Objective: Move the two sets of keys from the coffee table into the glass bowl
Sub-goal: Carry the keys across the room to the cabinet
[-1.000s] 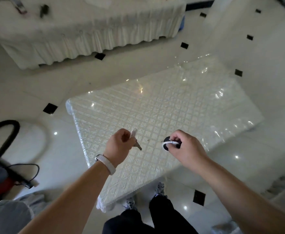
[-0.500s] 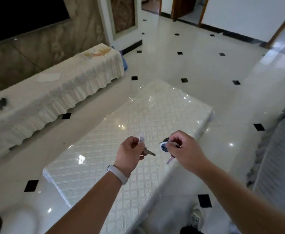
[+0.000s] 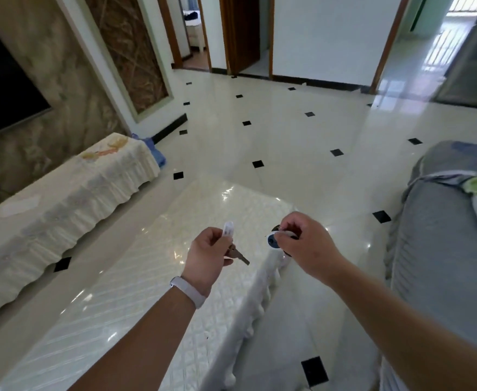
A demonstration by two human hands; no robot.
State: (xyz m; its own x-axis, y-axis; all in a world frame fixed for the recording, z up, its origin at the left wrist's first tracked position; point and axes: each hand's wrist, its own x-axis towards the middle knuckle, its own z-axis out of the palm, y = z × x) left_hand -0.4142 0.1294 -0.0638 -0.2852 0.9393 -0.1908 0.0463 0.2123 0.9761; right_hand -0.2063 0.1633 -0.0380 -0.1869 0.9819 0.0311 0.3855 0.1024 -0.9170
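Above the coffee table (image 3: pixel 135 292), left hand (image 3: pixel 207 256) grips white-tagged keys (image 3: pixel 233 246), right hand (image 3: pixel 306 245) pinches blue-and-white keys (image 3: pixel 273 241).

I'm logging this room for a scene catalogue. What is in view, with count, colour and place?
keys: one set, metal with white tag, in left hand
key fob: one, white and dark blue, in right hand
coffee table: one, white glossy cover, centre foreground
bench: one, cream frilled cover, left by wall
sofa: one, grey cover, right edge
floor: cream tiles with black squares
glass bowl: none visible
wristband: one, white, left wrist
left hand: closed on keys
right hand: pinching key fob
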